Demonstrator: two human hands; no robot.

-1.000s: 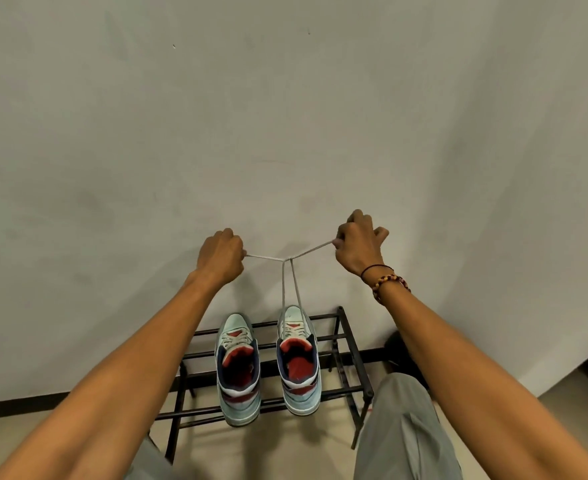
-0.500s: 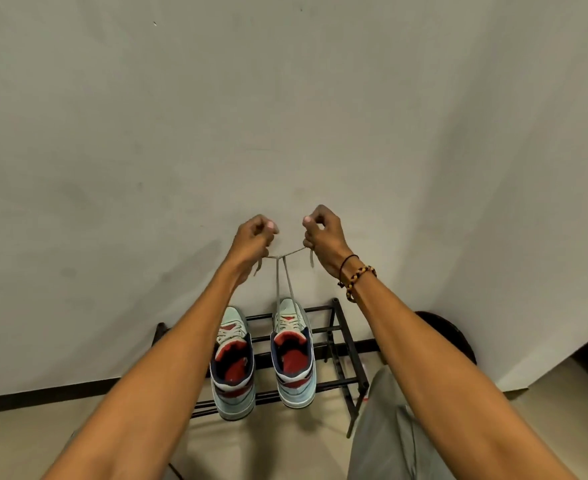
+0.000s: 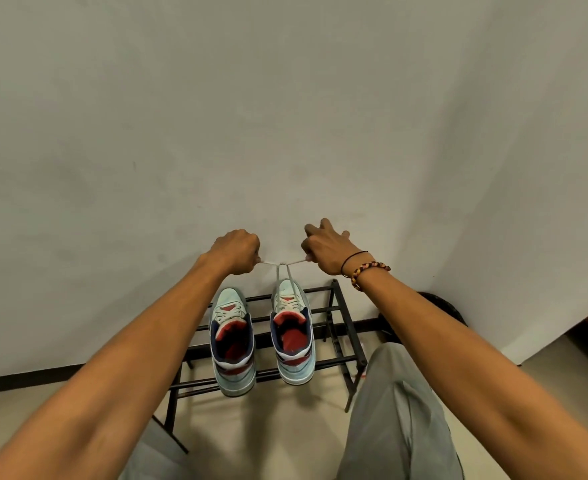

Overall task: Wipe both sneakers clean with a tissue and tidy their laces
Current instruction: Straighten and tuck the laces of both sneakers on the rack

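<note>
Head view looks down past two bare forearms to a black metal rack (image 3: 335,308) standing on a pale floor (image 3: 285,427) against a grey wall (image 3: 285,116). Two sneakers sit side by side on the rack's top bars, heels toward the person and toes toward the wall. Both are pale mint with navy collars and red linings. The left sneaker (image 3: 232,344) sits near the middle of the rack, its heel hanging past the front bar; its lace lies criss-crossed over the tongue. The right sneaker (image 3: 292,336) is just beside it, toward the rack's right end, a gap between the two.

Above the rack, in front of the wall, both hands are raised over the right sneaker's toe. The left hand (image 3: 235,251) is a closed fist, knuckles up, pinching one end of a pale lace (image 3: 283,271). The right hand (image 3: 325,249) pinches the other end between thumb and forefinger, its other fingers loosely spread toward the wall. Between the hands the lace runs taut and nearly level, with a small knot at its middle. From that knot two strands drop straight down to the right sneaker's eyelets.

The right wrist carries a thin black cord (image 3: 353,261) and a braided bracelet (image 3: 368,271). Grey trouser legs (image 3: 399,410) show in front of the rack. A dark round object (image 3: 444,306) lies on the floor by the rack's right end, partly hidden by the right forearm; what it is cannot be told.
</note>
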